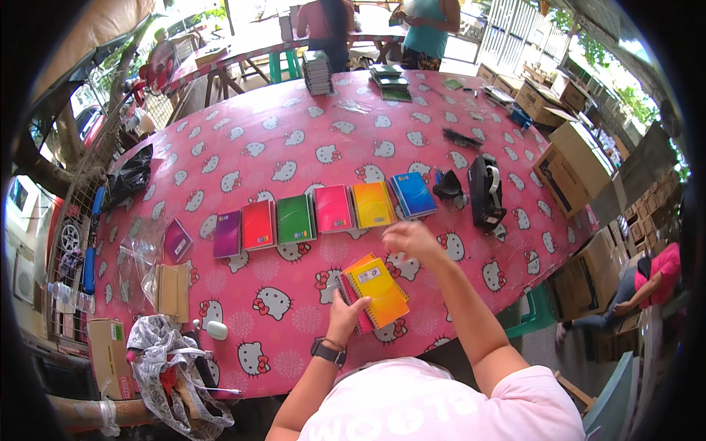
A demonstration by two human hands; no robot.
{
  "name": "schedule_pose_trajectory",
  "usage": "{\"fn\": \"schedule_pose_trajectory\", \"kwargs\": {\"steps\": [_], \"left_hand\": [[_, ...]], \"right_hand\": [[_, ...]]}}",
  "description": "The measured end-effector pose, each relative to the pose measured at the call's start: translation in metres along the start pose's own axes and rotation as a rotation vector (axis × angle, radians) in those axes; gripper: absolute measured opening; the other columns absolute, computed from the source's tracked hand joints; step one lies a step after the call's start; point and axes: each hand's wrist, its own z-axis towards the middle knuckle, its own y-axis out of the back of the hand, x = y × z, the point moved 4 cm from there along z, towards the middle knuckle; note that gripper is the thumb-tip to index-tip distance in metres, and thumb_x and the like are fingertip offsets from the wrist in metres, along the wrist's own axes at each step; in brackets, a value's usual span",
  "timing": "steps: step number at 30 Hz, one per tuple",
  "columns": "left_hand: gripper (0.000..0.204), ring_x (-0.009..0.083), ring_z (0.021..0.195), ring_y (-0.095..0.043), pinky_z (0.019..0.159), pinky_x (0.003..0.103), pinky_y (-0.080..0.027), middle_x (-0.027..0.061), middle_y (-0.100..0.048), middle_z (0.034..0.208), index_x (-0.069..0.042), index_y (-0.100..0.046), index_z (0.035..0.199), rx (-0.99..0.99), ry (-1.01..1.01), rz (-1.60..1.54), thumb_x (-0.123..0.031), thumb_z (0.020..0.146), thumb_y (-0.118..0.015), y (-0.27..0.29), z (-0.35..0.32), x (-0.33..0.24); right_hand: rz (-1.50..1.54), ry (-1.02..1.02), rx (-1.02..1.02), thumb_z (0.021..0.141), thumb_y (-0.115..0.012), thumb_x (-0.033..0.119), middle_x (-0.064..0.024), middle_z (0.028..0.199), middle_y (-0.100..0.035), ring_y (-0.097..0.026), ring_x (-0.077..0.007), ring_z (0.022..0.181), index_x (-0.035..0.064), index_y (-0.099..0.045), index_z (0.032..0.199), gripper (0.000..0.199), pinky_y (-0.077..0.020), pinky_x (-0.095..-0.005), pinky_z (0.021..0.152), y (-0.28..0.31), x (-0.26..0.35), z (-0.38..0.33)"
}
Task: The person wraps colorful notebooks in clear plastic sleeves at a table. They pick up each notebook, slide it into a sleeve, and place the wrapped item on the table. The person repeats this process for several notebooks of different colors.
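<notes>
My left hand (346,314) is closed round a small fanned stack of spiral notebooks, low over the near part of the table. On top is a yellow notebook (384,294), with an orange one and a pink one (365,320) showing beneath. My right hand (412,241) hovers just below the row, by the yellow and blue ones; its curled fingers are blurred. The row runs left to right: purple notebook (228,234), red notebook (258,224), green notebook (296,218), pink notebook (334,209), yellow notebook (373,204) and blue notebook (413,195).
Right of the row stand a black tape dispenser (485,192) and a small black object (447,185). A smaller purple notebook (178,241), clear plastic, earbud case (217,330) and crumpled cloth (165,367) lie left. Notebook stacks (317,73) stand at the far edge; cartons (573,167) line the right.
</notes>
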Motion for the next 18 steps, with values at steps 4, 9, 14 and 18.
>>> {"fn": "schedule_pose_trajectory", "kwargs": {"steps": [4,9,14,18], "left_hand": [[0.052,0.0223,0.087,-0.063,0.076,0.032,-0.05,0.0166,-0.062,0.098,0.005,-0.045,0.109,0.024,0.003,0.01,-0.019,0.071,-0.071,-0.005,0.004,0.005],[0.052,0.0213,0.087,-0.063,0.078,0.032,-0.05,0.0158,-0.063,0.098,0.004,-0.046,0.109,-0.019,-0.004,-0.06,-0.017,0.069,-0.071,-0.002,-0.003,-0.008],[0.052,0.0216,0.088,-0.063,0.078,0.032,-0.05,0.0157,-0.063,0.097,0.004,-0.047,0.109,-0.007,0.036,-0.036,-0.017,0.069,-0.071,-0.002,-0.003,-0.003],[0.053,0.0222,0.088,-0.063,0.078,0.032,-0.05,0.0161,-0.063,0.097,0.004,-0.047,0.109,0.009,0.07,0.011,-0.02,0.069,-0.072,-0.007,-0.004,-0.009]], "right_hand": [[-0.67,-0.015,-0.541,0.076,-0.068,0.029,-0.0189,0.104,-0.06,-0.06,-0.0319,0.093,-0.0006,-0.058,0.107,0.044,-0.0507,-0.0398,0.078,0.073,-0.016,0.066],[-1.089,-0.307,-0.468,0.06,-0.076,0.056,-0.0207,0.133,-0.039,-0.039,-0.0349,0.123,0.0004,-0.046,0.124,0.09,-0.0418,-0.0412,0.097,0.063,-0.028,0.118],[-1.158,-0.496,-0.291,0.067,-0.073,0.045,-0.02,0.129,-0.043,-0.045,-0.0376,0.117,0.0007,-0.045,0.126,0.079,-0.0508,-0.0442,0.085,0.064,-0.018,0.128],[-1.012,-0.563,-0.425,0.067,-0.073,0.042,-0.02,0.131,-0.04,-0.044,-0.0366,0.119,0.0024,-0.042,0.13,0.08,-0.0524,-0.0465,0.082,0.08,-0.028,0.141]]}}
